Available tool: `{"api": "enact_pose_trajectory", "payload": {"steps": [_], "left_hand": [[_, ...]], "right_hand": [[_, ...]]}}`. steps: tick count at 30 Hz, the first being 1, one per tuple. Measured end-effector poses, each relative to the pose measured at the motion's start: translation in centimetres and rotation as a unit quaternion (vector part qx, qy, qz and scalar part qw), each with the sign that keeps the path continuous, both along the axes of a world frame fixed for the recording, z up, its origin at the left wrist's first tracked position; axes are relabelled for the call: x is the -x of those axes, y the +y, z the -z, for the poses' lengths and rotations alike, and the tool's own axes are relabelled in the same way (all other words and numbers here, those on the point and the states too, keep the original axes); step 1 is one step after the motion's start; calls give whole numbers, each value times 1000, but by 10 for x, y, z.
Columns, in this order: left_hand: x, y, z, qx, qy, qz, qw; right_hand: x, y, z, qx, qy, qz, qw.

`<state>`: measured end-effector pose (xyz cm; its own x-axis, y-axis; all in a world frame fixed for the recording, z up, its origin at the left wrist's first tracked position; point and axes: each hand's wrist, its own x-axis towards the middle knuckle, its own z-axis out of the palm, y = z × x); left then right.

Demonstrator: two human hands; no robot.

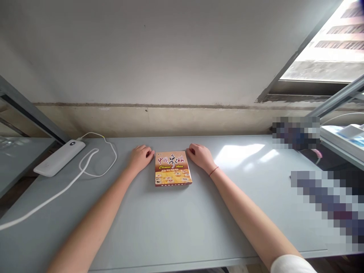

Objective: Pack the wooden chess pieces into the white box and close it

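A Chinese chess box point(173, 169) lies flat on the grey desk point(170, 223), its printed lid facing up with the lettering towards me. Just left of its upper corner rests my left hand point(141, 157), loosely curled into a fist with nothing visible in it. My right hand point(200, 154), also closed, sits by the upper right corner. A thin dark red cord circles that wrist. Both hands are on the desk close beside the box; whether the fingers touch its edges, I cannot tell. Some fingertips are tucked out of sight.
At the left lies a white power bank point(59, 158) with a white cable point(54, 199) looping over the desk. A wall point(148, 121) runs along the back. Blurred-out items point(295, 132) stand at the right, by a metal frame point(335, 96) and a window point(327, 49).
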<state>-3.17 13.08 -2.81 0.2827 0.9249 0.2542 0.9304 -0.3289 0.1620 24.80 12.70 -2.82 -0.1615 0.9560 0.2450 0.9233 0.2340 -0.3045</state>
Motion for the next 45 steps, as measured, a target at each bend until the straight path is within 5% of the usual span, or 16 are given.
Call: {"api": "enact_pose_trajectory", "payload": {"steps": [45], "left_hand": [[1, 1, 0, 5, -11, 3, 1000]], "right_hand": [[0, 0, 0, -2, 6, 1, 1000]]}}
